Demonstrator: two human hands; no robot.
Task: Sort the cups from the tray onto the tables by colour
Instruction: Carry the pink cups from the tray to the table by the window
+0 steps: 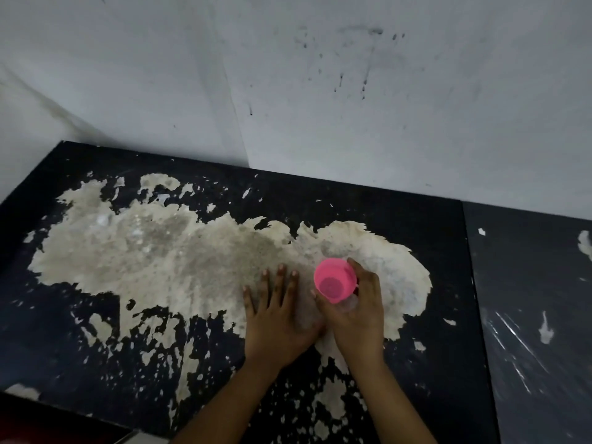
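1. Right hand (355, 310) grip wraps the small pink plastic cup (335, 280), upright, low over the worn black desk (96, 315), probably for placing.
2. Left hand (278, 315) lies flat, released, likely steadying.

No text, label, brand, number or sign can be read anywhere in this view.
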